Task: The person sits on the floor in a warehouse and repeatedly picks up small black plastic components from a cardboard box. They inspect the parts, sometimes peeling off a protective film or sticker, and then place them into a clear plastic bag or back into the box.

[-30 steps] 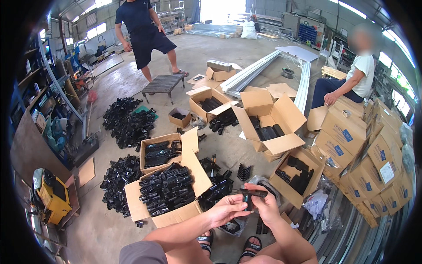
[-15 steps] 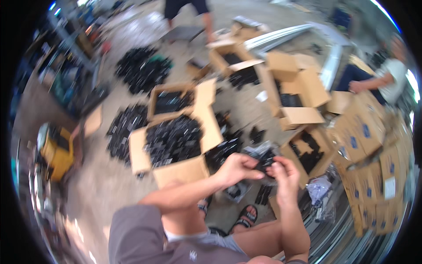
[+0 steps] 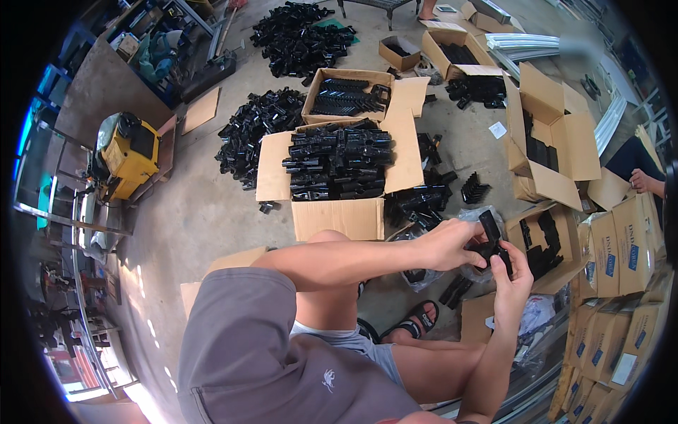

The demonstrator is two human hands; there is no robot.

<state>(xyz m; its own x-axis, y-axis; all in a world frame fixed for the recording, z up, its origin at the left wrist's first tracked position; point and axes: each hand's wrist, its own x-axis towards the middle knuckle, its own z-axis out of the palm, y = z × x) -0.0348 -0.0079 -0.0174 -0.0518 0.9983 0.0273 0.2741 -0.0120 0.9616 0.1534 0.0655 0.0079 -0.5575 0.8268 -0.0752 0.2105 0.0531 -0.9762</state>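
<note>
Black fitting [image 3: 492, 237] sits up off the floor between our two hands, its one stub pointing toward 12 o'clock. Our left hand [image 3: 448, 247] comes in from 9 o'clock, thumb and fingers closed around the fitting's lower body. Our right hand [image 3: 513, 279] reaches it from 5 o'clock, with thumb and fingertips pinching the other side.

Taking the clock around that piece, we have our black sandal [image 3: 417, 323] at 8 o'clock and a clear plastic bag [image 3: 472, 215] just behind the fitting. Near us at 3 o'clock stands an open carton [image 3: 558, 279] with dark parts inside; beyond it, sealed cartons [image 3: 609, 254] are stacked.

A nested row of angled pieces [image 3: 475, 189] lies at 12 o'clock, and a loose heap [image 3: 421, 199] at 10. Past that heap, we see a heaped carton [image 3: 337, 219], flaps spread, with a second carton [image 3: 353, 73] touching its far side.

At 1 o'clock is a tall-flapped carton [image 3: 554, 187], and at 2 a co-worker's hand [image 3: 644, 181]. Farther off are a yellow machine [image 3: 134, 166] between 9 and 10, a large black pile [image 3: 300, 42] toward 10:30, and a low slatted stand [image 3: 381, 6] at 11.
</note>
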